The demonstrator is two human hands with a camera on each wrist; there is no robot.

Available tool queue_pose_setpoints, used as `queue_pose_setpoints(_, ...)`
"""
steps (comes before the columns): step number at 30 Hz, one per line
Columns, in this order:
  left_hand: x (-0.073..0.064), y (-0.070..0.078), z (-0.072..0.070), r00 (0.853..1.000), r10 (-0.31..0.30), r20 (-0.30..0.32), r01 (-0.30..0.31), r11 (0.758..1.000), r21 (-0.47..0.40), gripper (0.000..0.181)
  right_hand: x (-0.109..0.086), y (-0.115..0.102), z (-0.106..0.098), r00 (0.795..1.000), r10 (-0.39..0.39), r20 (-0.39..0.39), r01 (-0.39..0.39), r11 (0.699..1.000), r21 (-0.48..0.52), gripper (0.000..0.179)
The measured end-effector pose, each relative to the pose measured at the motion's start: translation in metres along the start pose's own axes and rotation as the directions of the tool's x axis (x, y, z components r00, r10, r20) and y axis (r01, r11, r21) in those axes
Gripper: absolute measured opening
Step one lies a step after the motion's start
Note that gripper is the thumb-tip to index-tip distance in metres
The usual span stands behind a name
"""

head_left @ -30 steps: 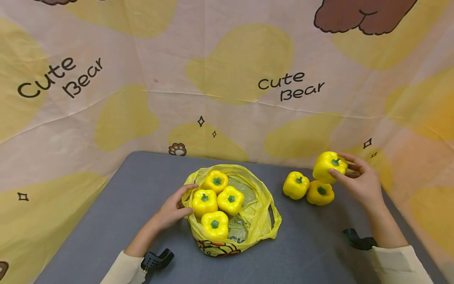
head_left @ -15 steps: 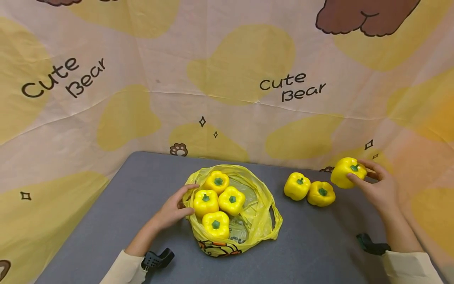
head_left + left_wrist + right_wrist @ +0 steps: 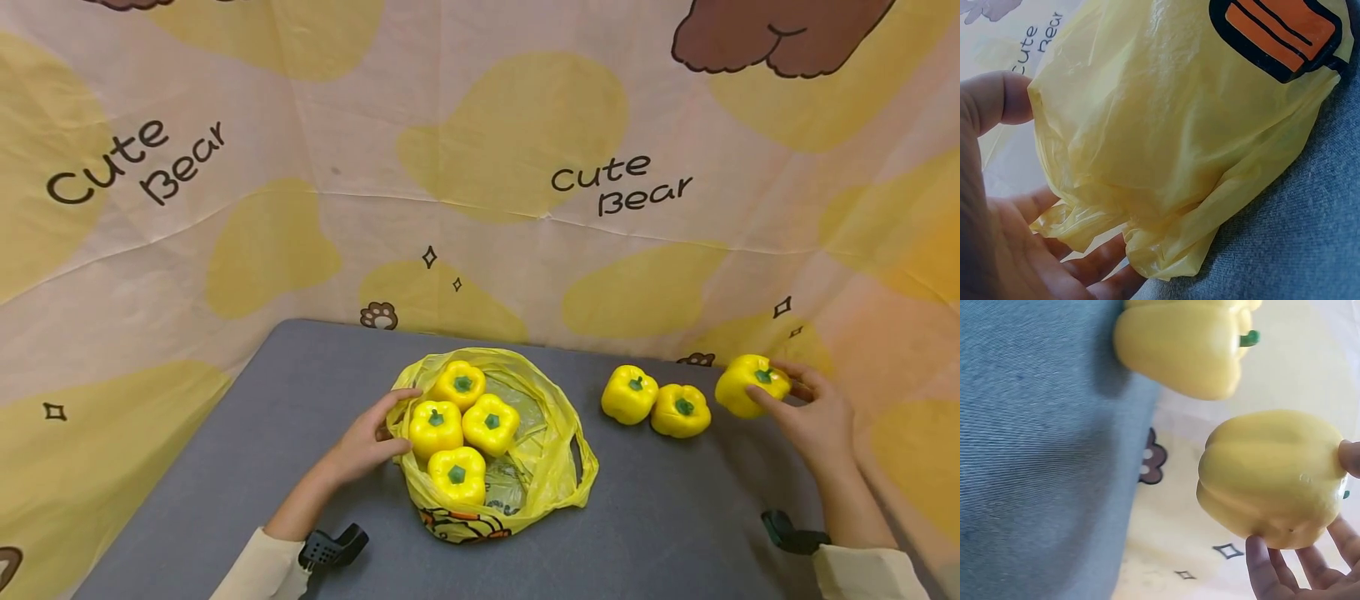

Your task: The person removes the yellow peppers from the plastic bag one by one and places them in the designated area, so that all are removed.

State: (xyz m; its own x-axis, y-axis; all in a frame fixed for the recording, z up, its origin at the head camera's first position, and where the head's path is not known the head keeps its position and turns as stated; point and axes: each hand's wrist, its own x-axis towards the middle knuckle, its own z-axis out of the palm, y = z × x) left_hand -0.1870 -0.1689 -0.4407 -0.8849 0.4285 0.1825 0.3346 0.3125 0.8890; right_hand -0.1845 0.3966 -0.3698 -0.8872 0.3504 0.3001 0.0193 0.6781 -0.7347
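Note:
A yellow plastic bag (image 3: pixel 551 467) stands with its mouth spread on the table, several yellow bell peppers (image 3: pixel 457 476) inside, stems up. My left hand (image 3: pixel 367 442) grips the bag's left rim; the left wrist view shows the thumb (image 3: pixel 1013 100) at the edge and the other fingers behind the bunched plastic. At the right, my right hand (image 3: pixel 813 417) holds another yellow bell pepper (image 3: pixel 742 387) between thumb and fingers, a little above the table. Two loose bell peppers, a left one (image 3: pixel 628 395) and a right one (image 3: pixel 680 411), sit side by side between bag and right hand.
The grey table (image 3: pixel 322 367) ends against a patterned cloth backdrop (image 3: pixel 487 275) at the back and sides. A dark wrist mount (image 3: pixel 333 546) sits on the left wrist, and another mount (image 3: pixel 793 533) on the right.
My right hand has carried its bell pepper rightward and down, away from above the two loose ones. My left hand and the bag have stayed in place.

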Motion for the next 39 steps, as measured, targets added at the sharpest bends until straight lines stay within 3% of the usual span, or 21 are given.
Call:
queue_pose_setpoints(11, 0.000, 0.001, -0.001, 1.000, 0.001, 0.002, -0.001, 1.000, 0.016, 0.060, -0.006, 0.023, 0.011, 0.993, 0.092, 0.078, -0.083, 0.990, -0.112, 0.066)
queue_pose_setpoints(21, 0.000, 0.003, -0.001, 1.000, 0.001, 0.011, -0.001, 1.000, 0.004, 0.060, -0.009, 0.033, 0.022, 0.985, 0.141, 0.097, -0.122, 0.976, -0.182, 0.065)
queue_pose_setpoints(32, 0.001, 0.003, 0.000, 1.000, -0.023, 0.005, 0.022, 0.999, 0.032, 0.062, -0.013, 0.035, 0.027, 0.980, 0.150, 0.129, -0.128, 0.977, -0.169, 0.066)
queue_pose_setpoints(39, 0.001, 0.000, 0.000, 1.000, 0.000, -0.001, 0.000, 1.000, 0.028, 0.061, -0.014, 0.036, 0.028, 0.979, 0.148, 0.141, -0.124, 0.979, -0.161, 0.066)
